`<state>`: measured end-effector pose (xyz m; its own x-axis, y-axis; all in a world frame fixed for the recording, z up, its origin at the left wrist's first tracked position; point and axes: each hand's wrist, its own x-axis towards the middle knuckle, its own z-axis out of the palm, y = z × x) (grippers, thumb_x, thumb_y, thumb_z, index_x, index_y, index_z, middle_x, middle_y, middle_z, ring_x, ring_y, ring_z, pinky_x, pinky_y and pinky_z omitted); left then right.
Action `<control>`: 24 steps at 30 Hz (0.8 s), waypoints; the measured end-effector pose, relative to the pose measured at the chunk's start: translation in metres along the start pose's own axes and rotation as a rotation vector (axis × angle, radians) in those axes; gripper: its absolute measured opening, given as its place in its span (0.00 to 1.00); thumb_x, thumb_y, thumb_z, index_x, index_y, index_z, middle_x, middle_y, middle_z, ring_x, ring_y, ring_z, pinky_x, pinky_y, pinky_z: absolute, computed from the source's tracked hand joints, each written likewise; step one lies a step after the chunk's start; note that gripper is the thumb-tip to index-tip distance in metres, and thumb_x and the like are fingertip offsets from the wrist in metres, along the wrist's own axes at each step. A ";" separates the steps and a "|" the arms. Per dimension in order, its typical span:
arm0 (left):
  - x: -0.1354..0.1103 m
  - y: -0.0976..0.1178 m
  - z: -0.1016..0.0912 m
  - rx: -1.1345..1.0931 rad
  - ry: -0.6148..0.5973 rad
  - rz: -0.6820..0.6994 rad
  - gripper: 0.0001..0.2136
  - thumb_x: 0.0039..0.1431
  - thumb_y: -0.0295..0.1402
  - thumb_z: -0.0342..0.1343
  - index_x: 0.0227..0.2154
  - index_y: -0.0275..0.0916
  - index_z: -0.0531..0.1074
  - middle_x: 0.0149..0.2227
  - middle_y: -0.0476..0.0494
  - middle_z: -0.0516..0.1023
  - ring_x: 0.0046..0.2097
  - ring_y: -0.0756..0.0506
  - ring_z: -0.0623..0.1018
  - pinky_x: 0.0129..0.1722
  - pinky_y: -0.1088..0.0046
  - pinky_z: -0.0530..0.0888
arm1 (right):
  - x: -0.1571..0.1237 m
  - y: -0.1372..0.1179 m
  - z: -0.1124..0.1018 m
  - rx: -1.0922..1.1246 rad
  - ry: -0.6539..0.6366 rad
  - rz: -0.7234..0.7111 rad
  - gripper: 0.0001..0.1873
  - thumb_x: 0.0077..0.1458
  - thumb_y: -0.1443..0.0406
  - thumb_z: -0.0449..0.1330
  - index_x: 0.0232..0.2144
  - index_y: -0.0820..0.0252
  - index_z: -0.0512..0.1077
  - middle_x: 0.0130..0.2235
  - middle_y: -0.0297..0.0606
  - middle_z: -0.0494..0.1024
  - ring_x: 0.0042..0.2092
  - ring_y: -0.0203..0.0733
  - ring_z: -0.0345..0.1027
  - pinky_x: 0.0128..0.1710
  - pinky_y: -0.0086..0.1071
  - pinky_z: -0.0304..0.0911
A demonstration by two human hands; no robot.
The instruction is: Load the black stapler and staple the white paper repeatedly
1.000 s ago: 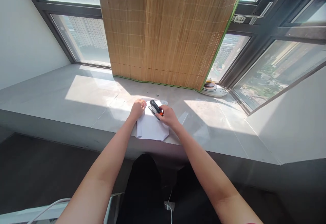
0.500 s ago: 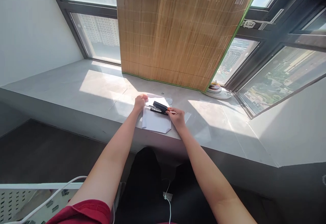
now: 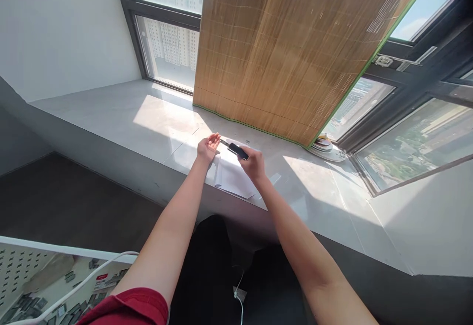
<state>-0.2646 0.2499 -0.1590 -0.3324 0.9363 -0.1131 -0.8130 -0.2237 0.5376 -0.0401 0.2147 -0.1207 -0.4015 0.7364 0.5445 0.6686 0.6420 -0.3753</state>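
Note:
A black stapler [image 3: 237, 151] is gripped in my right hand [image 3: 254, 163], raised above white paper sheets [image 3: 234, 179]. A thin metal part juts from its left end toward my other hand. Palm up, with fingers loosely curled and apart, my left hand [image 3: 208, 147] is beside that metal end. Whether its fingertips touch the metal, I cannot tell. The paper lies on the grey window ledge [image 3: 177, 155], near its front edge and below both hands.
A bamboo blind [image 3: 266, 54] hangs in front of the window behind the ledge. Stacked plates [image 3: 327, 150] stand by the right window corner. At lower left is a white perforated basket [image 3: 22, 270] holding small grey pieces, crossed by a white cable [image 3: 88, 278].
My right hand has lifted and turned the stapler, its metal part now pointing left. My left hand has let go and turned palm up. The view has swung slightly left.

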 end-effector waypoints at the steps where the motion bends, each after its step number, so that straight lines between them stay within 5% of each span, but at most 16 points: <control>1: 0.000 0.002 -0.001 -0.061 0.004 -0.020 0.11 0.63 0.25 0.51 0.39 0.36 0.80 0.46 0.35 0.87 0.52 0.42 0.86 0.63 0.63 0.78 | 0.004 -0.010 0.002 -0.065 0.048 -0.076 0.18 0.66 0.71 0.59 0.53 0.55 0.82 0.49 0.43 0.88 0.51 0.52 0.80 0.51 0.40 0.72; 6: -0.003 0.005 -0.002 -0.230 0.012 -0.041 0.15 0.72 0.32 0.47 0.48 0.35 0.78 0.56 0.30 0.84 0.63 0.38 0.81 0.64 0.60 0.78 | 0.022 -0.048 0.021 -0.328 -0.019 -0.486 0.22 0.72 0.74 0.54 0.60 0.57 0.79 0.63 0.47 0.81 0.61 0.53 0.74 0.58 0.46 0.68; 10: -0.004 0.006 -0.002 -0.289 0.013 -0.082 0.17 0.74 0.33 0.45 0.50 0.33 0.78 0.57 0.29 0.83 0.65 0.38 0.80 0.63 0.62 0.79 | 0.029 -0.057 0.031 -0.395 -0.068 -0.549 0.21 0.74 0.73 0.52 0.59 0.57 0.80 0.62 0.45 0.82 0.58 0.51 0.75 0.57 0.45 0.67; 13: -0.002 0.007 -0.003 -0.333 0.019 -0.064 0.17 0.74 0.32 0.45 0.50 0.32 0.78 0.54 0.29 0.85 0.64 0.39 0.81 0.62 0.63 0.80 | 0.029 -0.053 0.024 -0.342 -0.008 -0.396 0.22 0.72 0.74 0.53 0.58 0.56 0.81 0.61 0.45 0.84 0.58 0.52 0.75 0.59 0.46 0.67; 19: -0.003 0.010 -0.005 -0.232 0.016 -0.017 0.18 0.74 0.33 0.45 0.54 0.32 0.77 0.57 0.30 0.84 0.64 0.40 0.81 0.62 0.61 0.80 | -0.006 -0.027 -0.005 0.057 0.164 0.310 0.21 0.58 0.68 0.63 0.53 0.55 0.85 0.43 0.40 0.89 0.46 0.56 0.82 0.47 0.43 0.74; 24: -0.011 0.013 -0.004 0.073 -0.099 0.102 0.26 0.76 0.50 0.44 0.58 0.37 0.77 0.65 0.31 0.78 0.69 0.35 0.76 0.64 0.50 0.78 | -0.047 -0.012 -0.003 0.274 0.024 0.389 0.16 0.51 0.60 0.69 0.44 0.52 0.87 0.42 0.36 0.89 0.46 0.57 0.83 0.51 0.47 0.76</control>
<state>-0.2730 0.2354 -0.1539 -0.3593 0.9329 0.0263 -0.7392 -0.3017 0.6021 -0.0273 0.1719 -0.1402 -0.1373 0.9300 0.3408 0.5752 0.3550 -0.7370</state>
